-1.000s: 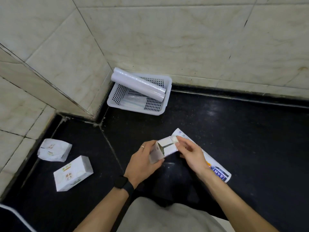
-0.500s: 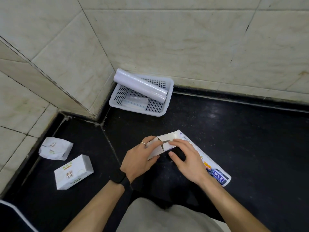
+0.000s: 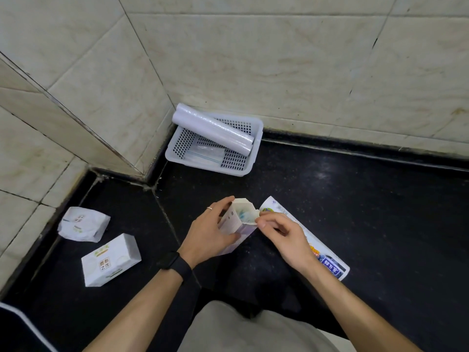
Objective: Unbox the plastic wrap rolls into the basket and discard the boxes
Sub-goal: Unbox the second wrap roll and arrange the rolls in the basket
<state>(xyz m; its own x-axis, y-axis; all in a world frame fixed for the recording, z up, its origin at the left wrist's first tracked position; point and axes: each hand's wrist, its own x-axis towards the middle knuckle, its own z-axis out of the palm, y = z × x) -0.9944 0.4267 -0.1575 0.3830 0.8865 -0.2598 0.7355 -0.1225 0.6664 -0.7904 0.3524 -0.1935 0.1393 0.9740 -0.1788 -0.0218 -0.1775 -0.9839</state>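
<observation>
L hand (image 3: 205,232) is wrapped round the middle of the open box (image 3: 234,226). The box stands tipped, long axis running from the wrist end up to the mouth, which faces up & toward the camera. R hand (image 3: 284,235) sits right at that mouth, thumb & forefinger pinching the end flap (image 3: 256,213) back, other fingers loosely curled. Inside, a bit of blue & white shows (prob. the end of the wrap roll (image 3: 243,215), can't tell more). So the draw-out should go straight along the box axis, up & out. The R hand is placed for it while the L steadies. The basket (image 3: 257,138) lies beyond both hands in the wall corner, slightly to the L side, so the L is a touch nearer. One bare roll (image 3: 213,129) already lies slantwise across its rim. A 2nd box (image 3: 327,260) lies flat on the dark floor (image 3: 355,199) under the R wrist; can't tell if it's emptied.
</observation>
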